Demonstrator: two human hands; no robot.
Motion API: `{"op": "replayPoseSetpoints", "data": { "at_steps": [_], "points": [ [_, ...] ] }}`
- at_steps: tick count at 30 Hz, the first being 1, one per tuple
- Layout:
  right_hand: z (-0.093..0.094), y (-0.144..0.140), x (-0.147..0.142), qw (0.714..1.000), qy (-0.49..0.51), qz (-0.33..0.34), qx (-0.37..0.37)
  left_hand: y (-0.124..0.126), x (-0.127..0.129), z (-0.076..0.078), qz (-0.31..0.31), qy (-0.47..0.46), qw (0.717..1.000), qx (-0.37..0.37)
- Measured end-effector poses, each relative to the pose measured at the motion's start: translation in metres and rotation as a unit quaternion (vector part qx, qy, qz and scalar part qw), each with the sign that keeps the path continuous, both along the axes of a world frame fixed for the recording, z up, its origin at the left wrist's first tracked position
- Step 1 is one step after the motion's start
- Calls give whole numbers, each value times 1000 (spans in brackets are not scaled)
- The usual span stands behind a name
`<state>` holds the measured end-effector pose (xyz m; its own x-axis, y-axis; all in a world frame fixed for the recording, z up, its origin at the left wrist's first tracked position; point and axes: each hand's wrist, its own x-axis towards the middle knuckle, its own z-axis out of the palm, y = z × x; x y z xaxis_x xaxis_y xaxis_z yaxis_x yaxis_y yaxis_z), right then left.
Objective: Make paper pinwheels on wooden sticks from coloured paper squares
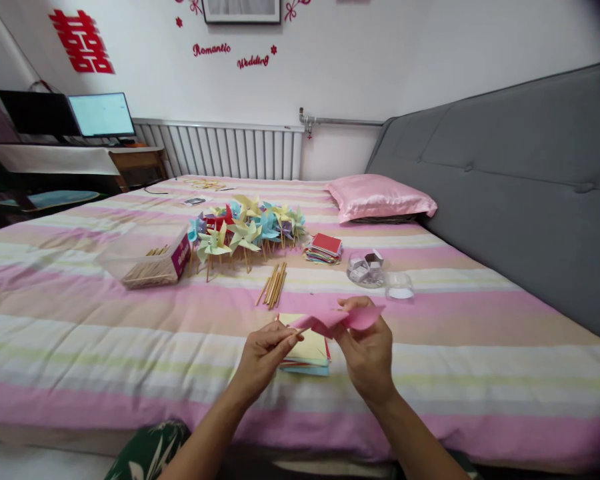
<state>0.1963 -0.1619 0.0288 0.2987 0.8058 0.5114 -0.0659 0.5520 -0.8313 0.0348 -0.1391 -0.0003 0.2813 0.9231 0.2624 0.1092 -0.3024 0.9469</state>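
Both my hands hold one pink paper piece [347, 319] above the bed. My left hand [265, 357] pinches its left tip, and my right hand [367, 353] grips its right side with the paper folded over the fingers. Under the hands lies a stack of coloured paper squares [310, 351] with a yellow sheet on top. A small bundle of wooden sticks [273, 285] lies just beyond it. Farther back stands a heap of finished paper pinwheels [247, 227] in blue, yellow, green and red.
A clear box of sticks [153, 263] sits at the left of the pinwheels. A second paper stack [324, 248], a clear container [366, 269] and a round lid [400, 287] lie to the right. A pink pillow [380, 197] and grey headboard [520, 180] stand at the right.
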Motion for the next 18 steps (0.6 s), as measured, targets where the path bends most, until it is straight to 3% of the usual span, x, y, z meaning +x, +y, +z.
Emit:
{"op": "replayPoseSetpoints", "data": {
  "at_steps": [5,8,11,14,18],
  "points": [
    [-9,15,10,996,33,57,-64,-3,9,-6,-4,-76,989,-127],
    [-16,22,17,994,46,48,-91,-2,8,-7,15,-158,969,-187],
    [-24,27,16,981,61,41,-178,1,4,-6,32,-205,954,-214],
    [-29,27,4,962,32,90,-256,0,3,-7,31,-206,953,-221],
    [-34,21,-15,948,17,170,-269,-4,7,-11,4,-182,957,-224]
  ]
}}
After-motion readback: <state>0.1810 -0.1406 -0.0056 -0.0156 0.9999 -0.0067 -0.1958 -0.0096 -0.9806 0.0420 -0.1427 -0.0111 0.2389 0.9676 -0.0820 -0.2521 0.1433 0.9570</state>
